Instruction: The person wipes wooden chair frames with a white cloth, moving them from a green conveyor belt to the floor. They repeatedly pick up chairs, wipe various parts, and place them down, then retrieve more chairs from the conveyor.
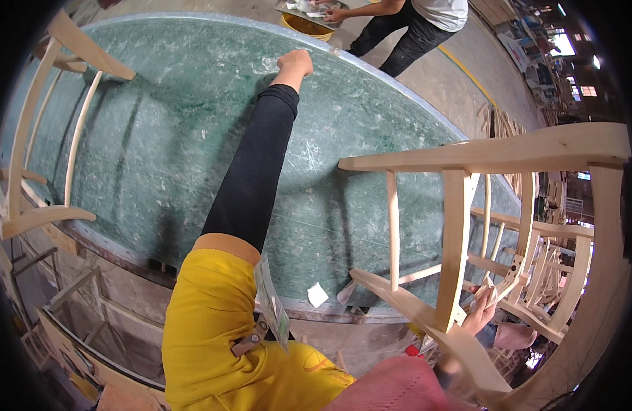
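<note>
My left hand (295, 63) is stretched across the green-topped table (192, 137) near its far edge, fingers curled into a fist; anything inside is hidden. The arm wears a black sleeve below a yellow shirt sleeve. At the lower right, partly behind wooden chair parts, my right hand (477, 313) grips a small pale pad (487, 293) beside the unfinished wooden chair frame (456, 240). That frame has flat posts, round rungs and a curved rail. A white folded pad (317, 294) lies on the table's near edge.
Another wooden frame (18, 151) stands at the table's left end. Beyond the far edge a person in dark trousers (412, 38) handles things on a tray above a yellow bucket (306, 27). More chair frames (569, 274) stand at right. Pink mesh fabric (391, 387) shows at the bottom.
</note>
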The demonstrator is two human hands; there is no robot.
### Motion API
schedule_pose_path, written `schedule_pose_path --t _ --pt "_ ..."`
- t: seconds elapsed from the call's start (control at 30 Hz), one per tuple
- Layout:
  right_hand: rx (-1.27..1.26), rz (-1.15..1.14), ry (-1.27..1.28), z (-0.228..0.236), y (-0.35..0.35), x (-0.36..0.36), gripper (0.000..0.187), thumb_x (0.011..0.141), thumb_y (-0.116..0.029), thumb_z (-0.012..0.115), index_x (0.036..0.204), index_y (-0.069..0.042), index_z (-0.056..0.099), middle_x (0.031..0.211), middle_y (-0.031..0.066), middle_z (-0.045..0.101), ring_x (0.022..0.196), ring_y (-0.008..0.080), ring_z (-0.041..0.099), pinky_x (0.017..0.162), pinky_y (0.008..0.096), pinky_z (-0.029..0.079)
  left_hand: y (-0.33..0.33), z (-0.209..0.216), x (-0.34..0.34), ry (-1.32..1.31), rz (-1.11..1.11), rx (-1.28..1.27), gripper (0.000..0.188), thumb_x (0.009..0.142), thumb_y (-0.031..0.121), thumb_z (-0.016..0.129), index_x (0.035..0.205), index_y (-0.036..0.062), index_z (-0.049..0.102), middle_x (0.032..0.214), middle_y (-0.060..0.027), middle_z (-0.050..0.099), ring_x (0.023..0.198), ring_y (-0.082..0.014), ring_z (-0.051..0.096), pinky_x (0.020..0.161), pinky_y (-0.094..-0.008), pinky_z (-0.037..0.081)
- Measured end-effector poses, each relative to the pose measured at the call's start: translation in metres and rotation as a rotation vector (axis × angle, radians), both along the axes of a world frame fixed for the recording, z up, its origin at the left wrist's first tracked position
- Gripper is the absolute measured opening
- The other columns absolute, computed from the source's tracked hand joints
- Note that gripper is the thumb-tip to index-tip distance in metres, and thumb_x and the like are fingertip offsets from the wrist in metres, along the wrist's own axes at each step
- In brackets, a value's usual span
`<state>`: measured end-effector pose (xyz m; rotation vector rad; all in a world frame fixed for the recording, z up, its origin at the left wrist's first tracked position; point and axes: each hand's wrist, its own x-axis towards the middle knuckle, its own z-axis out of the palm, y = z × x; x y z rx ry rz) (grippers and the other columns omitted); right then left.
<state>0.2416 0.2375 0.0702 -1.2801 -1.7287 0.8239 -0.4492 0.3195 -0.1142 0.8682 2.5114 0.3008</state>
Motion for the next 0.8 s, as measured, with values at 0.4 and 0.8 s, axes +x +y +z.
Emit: schedule_pose_path --t 0.4,0.8 --pt "-0.001 -0.006 -0.008 0.004 -0.001 -0.003 0.026 0.099 -0.013 0.045 0.115 0.005 0.052 0.097 0.0094 0.059 0.085 0.0176 0.061 0.081 0.0305 0.048 -0.006 0.023 0.006 0.019 -0.043 -0.020 0.036 0.081 0.017 0.061 0.117 0.0131 0.065 0.125 -0.0095 0.061 0.117 -0.0259 0.058 0.092 -0.0395 0.047" --pt "0.042 0.020 0.032 0.001 0.002 -0.004 0.019 0.099 -0.010 0.045 0.107 0.005 0.052 0.085 0.0050 0.049 0.079 0.0136 0.055 0.081 0.0330 0.050 -0.012 0.028 0.003 0.062 0.034 0.087 0.034 0.082 0.019 0.060 0.115 0.0108 0.066 0.123 -0.0117 0.062 0.116 -0.0281 0.058 0.092 -0.0413 0.048"
